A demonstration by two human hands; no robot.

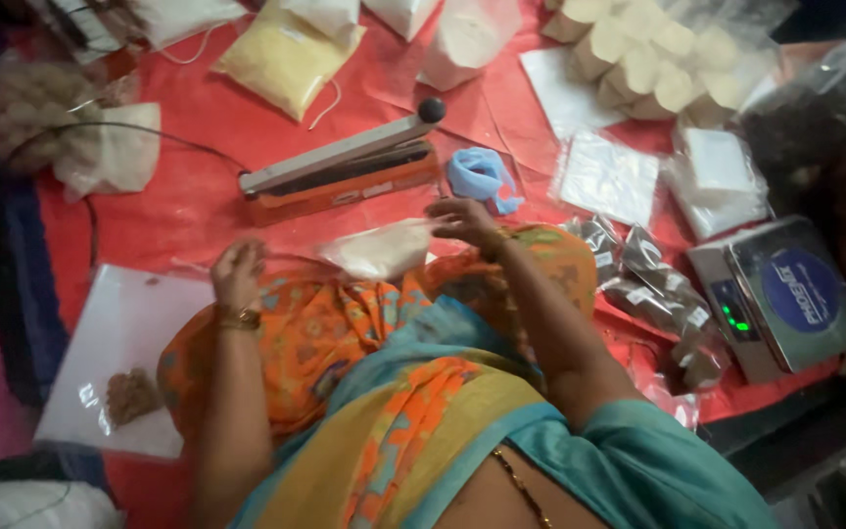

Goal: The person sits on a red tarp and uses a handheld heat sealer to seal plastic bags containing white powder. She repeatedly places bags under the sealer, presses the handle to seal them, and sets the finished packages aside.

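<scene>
Two hands hold one filled pouch (381, 249) over the lap: right hand (462, 219) pinches its top, left hand (237, 275) is closed, grip unclear. Far, the sealer (340, 168) sits unused; packed pouches (653, 284) lie right.

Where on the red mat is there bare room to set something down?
Bare red mat lies left of the heat sealer, toward the cable. The right is crowded: silver pouches, scale, clear bags.

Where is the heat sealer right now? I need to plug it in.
In the head view the orange heat sealer lies on the red sheet, upper centre, just left of the blue cloth.
</scene>
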